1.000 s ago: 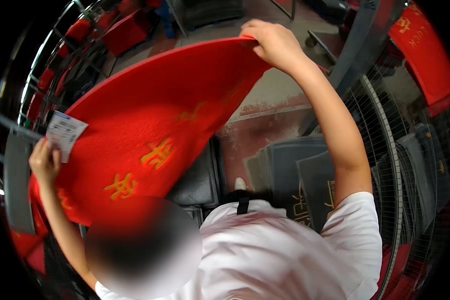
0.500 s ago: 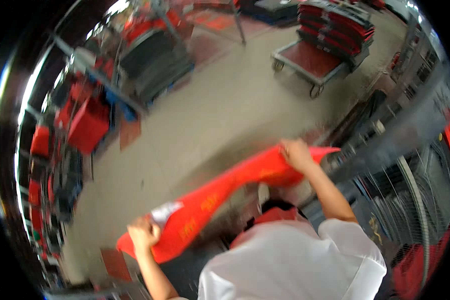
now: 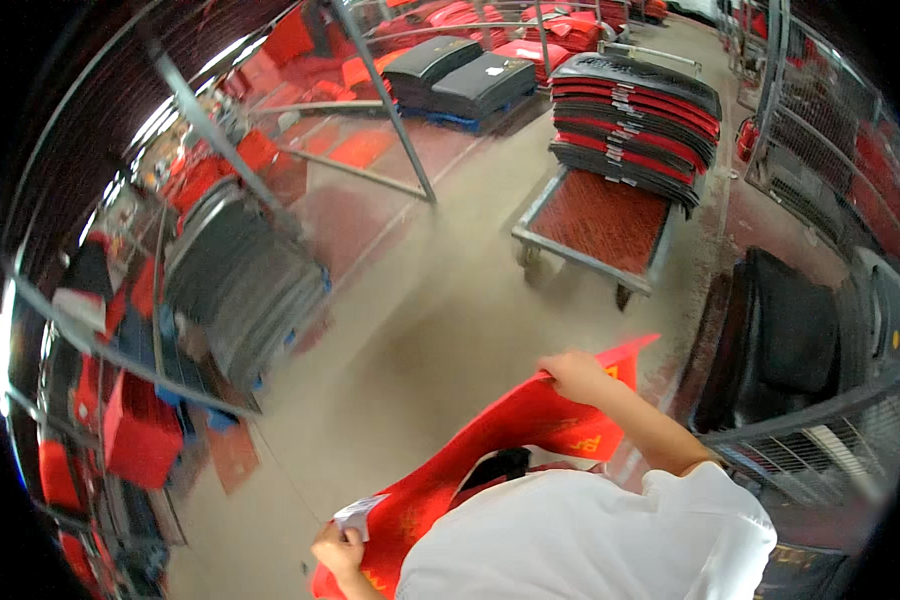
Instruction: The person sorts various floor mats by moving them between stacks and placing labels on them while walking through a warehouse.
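A flexible red mat [image 3: 490, 428] with yellow printing stretches across the front of my white shirt, sagging between my hands. My left hand [image 3: 340, 552] is closed on its near left end, beside a white paper label [image 3: 360, 513]. My right hand [image 3: 573, 378] grips the mat's upper edge close to the far right corner, which sticks out past the fingers. Part of the mat's lower side is hidden behind my body. Ahead of my right hand stands a flat trolley [image 3: 600, 222] with a reddish-brown deck, bearing a tall stack of black and red mats [image 3: 635, 125].
Dark mats [image 3: 245, 285] are piled on a blue pallet at the left, behind metal rails [image 3: 210, 125]. More black mats [image 3: 790, 335] lean at the right, near a wire mesh cage [image 3: 820, 440]. Grey mats [image 3: 485, 85] lie on a pallet farther back.
My view has moved forward and turned right, so the trolley looms larger and nearer. The mat, still in both hands, now sits lower in view and closer to my body.
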The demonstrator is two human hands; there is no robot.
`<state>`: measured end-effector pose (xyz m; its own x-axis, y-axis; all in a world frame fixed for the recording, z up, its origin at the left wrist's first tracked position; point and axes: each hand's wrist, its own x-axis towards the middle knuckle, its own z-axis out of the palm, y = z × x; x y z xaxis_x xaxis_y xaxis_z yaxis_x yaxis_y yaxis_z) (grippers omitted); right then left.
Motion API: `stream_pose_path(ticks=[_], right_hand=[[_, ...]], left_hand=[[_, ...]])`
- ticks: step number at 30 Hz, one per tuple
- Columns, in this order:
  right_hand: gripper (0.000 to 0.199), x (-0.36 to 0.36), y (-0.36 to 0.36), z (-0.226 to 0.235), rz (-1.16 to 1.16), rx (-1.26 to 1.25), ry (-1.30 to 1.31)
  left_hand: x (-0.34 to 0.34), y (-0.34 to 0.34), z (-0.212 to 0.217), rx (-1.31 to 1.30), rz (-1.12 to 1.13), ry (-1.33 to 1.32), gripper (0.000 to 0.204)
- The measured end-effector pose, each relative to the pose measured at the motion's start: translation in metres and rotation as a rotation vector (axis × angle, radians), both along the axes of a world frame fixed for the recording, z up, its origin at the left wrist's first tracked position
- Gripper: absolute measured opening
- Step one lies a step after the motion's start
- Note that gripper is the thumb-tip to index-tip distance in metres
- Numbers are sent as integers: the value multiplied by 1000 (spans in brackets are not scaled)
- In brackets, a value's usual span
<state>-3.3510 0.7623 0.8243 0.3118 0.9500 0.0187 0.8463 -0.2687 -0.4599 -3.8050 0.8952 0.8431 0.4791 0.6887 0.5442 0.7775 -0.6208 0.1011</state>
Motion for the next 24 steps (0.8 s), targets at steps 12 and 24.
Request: stream_pose_path(ticks=[12, 24], right_hand=[[32, 255, 247, -18, -559, 66, 294], [16, 566, 571, 16, -378, 257, 66]], left_hand=[[392, 418, 76, -323, -546, 37, 15], [660, 730, 126, -316, -531, -186, 8]])
